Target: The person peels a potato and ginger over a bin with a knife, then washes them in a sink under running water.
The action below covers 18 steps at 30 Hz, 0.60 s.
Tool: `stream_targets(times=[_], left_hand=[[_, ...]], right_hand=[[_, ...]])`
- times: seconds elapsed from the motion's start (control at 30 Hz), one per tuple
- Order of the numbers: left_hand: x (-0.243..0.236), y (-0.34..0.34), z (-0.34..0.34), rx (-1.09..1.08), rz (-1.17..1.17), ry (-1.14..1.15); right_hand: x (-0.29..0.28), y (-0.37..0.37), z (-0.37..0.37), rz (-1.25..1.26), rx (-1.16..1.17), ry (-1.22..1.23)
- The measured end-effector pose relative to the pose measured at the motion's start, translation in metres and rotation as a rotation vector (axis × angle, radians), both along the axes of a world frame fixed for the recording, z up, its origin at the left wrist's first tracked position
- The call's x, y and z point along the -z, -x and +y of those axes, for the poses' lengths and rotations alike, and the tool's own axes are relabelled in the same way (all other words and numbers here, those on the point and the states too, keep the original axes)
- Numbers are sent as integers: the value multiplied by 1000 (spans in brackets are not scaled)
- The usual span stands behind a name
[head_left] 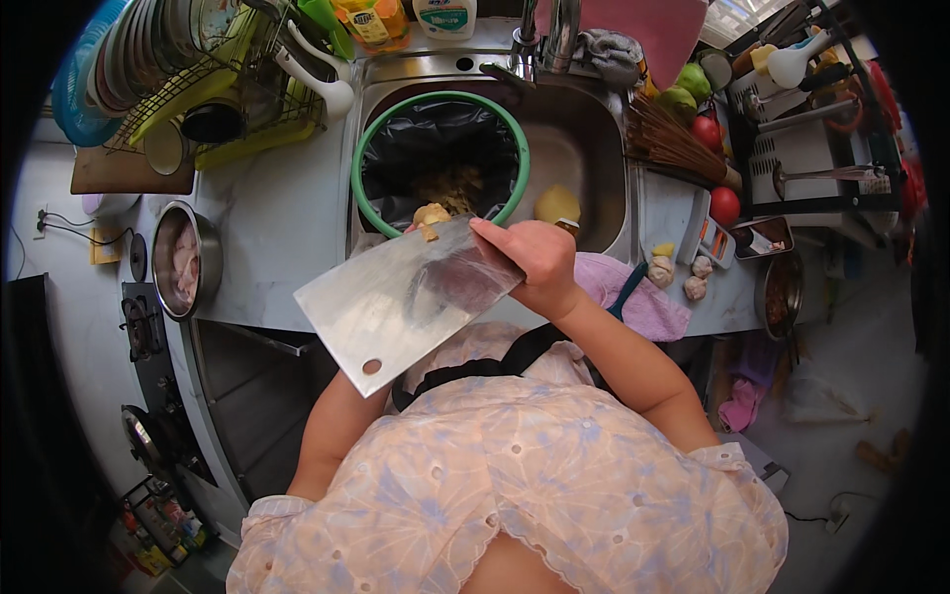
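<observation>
Right fingers closed on a cleaver, left fingers' grip unclear, at a cluttered, marbled kitchen counter

The cleaver is before the bin in the sink, between the bowl and the garlic.

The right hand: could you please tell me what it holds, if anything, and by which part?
The right hand grips the cleaver at its handle end.
</observation>
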<state>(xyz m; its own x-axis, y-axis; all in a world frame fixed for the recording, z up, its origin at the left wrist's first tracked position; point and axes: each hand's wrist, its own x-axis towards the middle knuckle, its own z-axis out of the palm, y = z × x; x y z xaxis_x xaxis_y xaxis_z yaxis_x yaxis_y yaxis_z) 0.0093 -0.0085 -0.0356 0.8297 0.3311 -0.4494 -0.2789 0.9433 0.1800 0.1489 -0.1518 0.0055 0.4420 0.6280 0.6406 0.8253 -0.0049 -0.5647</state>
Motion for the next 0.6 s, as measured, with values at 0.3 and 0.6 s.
stream_targets(times=[0.3, 0.6], left_hand=[[-37, -13, -5, 75, 41, -119], [11, -12, 4, 150, -9, 69]], right_hand=[[33, -35, -14, 166, 120, 155], [-13, -1, -1, -26, -116, -1]])
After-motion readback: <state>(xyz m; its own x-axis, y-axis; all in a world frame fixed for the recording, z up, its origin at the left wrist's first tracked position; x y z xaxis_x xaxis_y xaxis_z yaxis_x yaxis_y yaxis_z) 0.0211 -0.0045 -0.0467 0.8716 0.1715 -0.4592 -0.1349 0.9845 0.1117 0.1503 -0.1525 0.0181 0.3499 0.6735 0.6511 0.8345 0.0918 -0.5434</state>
